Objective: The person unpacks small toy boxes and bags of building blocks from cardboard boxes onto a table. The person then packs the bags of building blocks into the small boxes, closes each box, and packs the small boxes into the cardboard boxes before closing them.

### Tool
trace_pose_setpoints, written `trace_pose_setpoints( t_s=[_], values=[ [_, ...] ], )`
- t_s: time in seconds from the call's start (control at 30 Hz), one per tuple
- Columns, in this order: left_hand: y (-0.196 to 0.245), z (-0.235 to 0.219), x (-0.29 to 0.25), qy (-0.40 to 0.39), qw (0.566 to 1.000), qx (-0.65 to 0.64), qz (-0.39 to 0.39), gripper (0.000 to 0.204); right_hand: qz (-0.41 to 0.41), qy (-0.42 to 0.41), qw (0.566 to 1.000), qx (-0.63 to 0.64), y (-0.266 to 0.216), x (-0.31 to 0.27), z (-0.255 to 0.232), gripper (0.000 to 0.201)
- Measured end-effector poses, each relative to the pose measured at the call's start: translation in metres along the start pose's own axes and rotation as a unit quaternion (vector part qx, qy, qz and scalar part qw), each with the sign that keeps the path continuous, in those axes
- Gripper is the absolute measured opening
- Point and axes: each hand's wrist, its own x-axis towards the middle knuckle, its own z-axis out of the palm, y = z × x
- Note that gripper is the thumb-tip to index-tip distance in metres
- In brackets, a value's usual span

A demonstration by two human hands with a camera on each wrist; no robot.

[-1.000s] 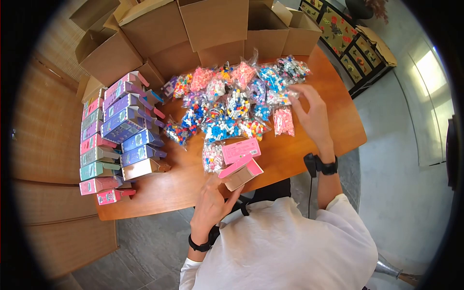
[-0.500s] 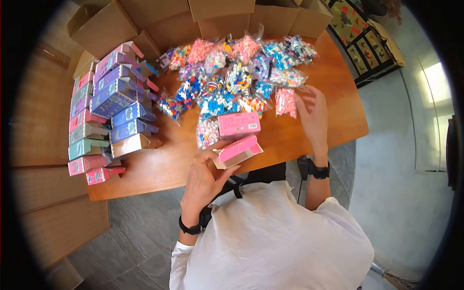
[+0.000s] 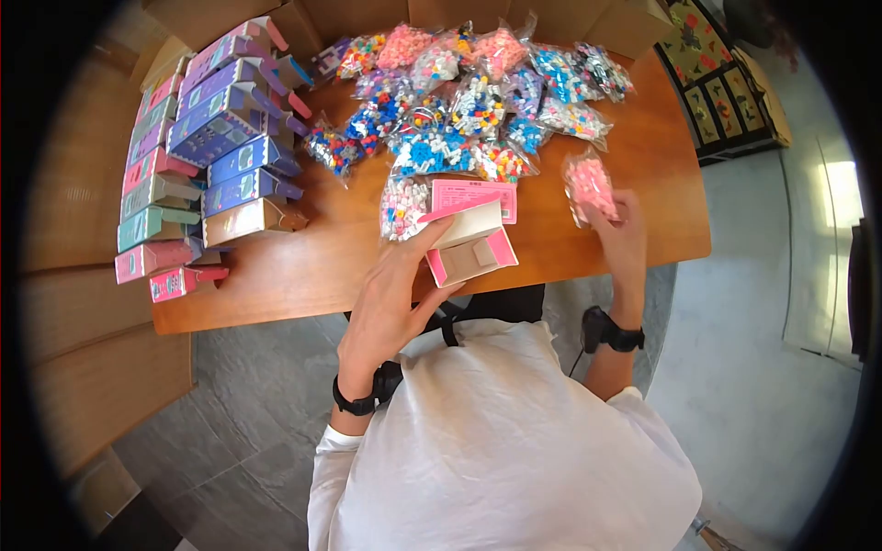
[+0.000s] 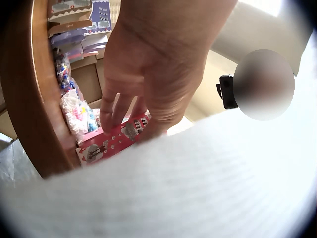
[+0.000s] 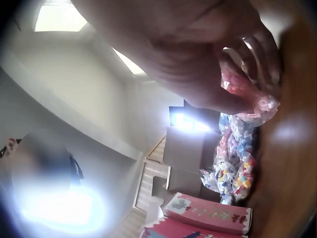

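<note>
In the head view my left hand (image 3: 390, 289) grips an open pink cardboard box (image 3: 475, 253) at the table's front edge. The box's open end faces up, showing its bare brown inside. Fingers and thumb lie along its sides, and the left wrist view shows the printed pink side (image 4: 116, 141) under them. My right hand (image 3: 627, 239) pinches a clear bag of pink pieces (image 3: 588, 179) over the right part of the table. In the right wrist view that bag (image 5: 262, 106) hangs between thumb and fingers.
Behind the open box are another pink box (image 3: 505, 197) and a bag of white and pink pieces (image 3: 404, 209). Several bags of coloured pieces (image 3: 478, 106) cover the table's back. Rows of printed boxes (image 3: 230, 133) stand on the left, with large cartons (image 3: 367, 18) behind.
My right hand has taken hold of the bag of pink pieces and drawn it away from the other bags. My left hand has tilted the pink box so its inside shows.
</note>
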Motion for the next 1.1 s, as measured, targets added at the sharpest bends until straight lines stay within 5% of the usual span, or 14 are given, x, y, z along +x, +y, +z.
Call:
trace_pose_setpoints(
  t_s=[0.1, 0.17, 0.3, 0.43, 0.5, 0.6, 0.83, 0.9, 1.1],
  values=[
    [0.004, -0.004, 0.004, -0.021, 1.0, -0.006, -0.002, 0.083, 0.073, -0.022, 0.997, 0.025, -0.031, -0.015, -0.023, 0.022],
    [0.005, -0.006, 0.005, -0.021, 1.0, -0.006, -0.008, 0.083, 0.087, -0.042, 0.984, 0.149, -0.051, -0.023, -0.029, 0.017],
    [0.006, -0.003, 0.008, 0.008, 1.0, -0.012, 0.018, 0.081, 0.027, -0.088, 0.978, 0.187, -0.084, -0.043, -0.03, 0.014],
    [0.006, -0.001, 0.007, 0.003, 0.999, -0.018, 0.028, 0.083, -0.188, -0.268, 0.916, 0.233, -0.111, -0.046, 0.005, 0.025],
    [0.007, -0.003, 0.007, -0.002, 0.999, -0.032, 0.022, 0.082, -0.302, -0.355, 0.879, 0.101, -0.129, -0.029, 0.023, 0.031],
    [0.014, -0.004, 0.006, -0.012, 0.998, -0.066, -0.017, 0.08, -0.42, -0.367, 0.83, -0.004, -0.133, -0.015, 0.042, 0.039],
    [0.005, -0.002, 0.007, -0.016, 0.997, -0.073, 0.004, 0.07, -0.447, -0.416, 0.786, -0.093, -0.152, 0.004, 0.028, 0.033],
    [-0.005, -0.001, 0.005, -0.019, 0.998, -0.001, 0.068, 0.06, -0.453, -0.391, 0.794, -0.108, -0.158, 0.005, 0.023, 0.032],
    [-0.004, 0.0, -0.001, 0.002, 1.0, -0.02, 0.021, 0.046, -0.452, -0.341, 0.806, -0.174, -0.16, 0.007, 0.005, 0.033]
  ],
)
